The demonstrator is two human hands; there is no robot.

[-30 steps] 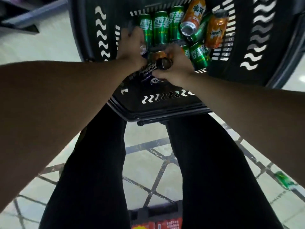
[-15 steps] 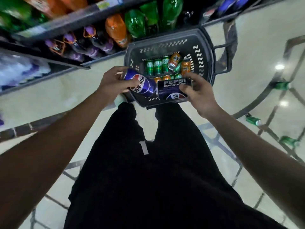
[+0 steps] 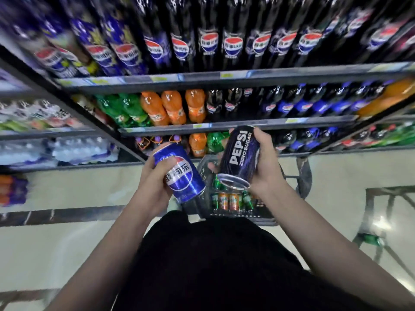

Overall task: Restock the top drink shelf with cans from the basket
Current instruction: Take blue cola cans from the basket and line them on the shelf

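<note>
you've lifted both cans clear of the basket (image 3: 267, 217) and straightened up toward the shelves, left hand (image 3: 155, 185) wrapped round the blue pepsi can (image 3: 182, 179), right hand (image 3: 266, 167) round the zero sugar can (image 3: 240, 157), ready to shelve.

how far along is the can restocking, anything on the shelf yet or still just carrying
Done: two cans are out of the basket. In hand: the left hand grips a blue Pepsi can and the right hand grips a dark Pepsi Zero Sugar can, both raised before the shelves, neither placed. Left: shelving these two, plus the green and orange cans lying in the basket. The top shelf itself isn't clearly visible.
</note>
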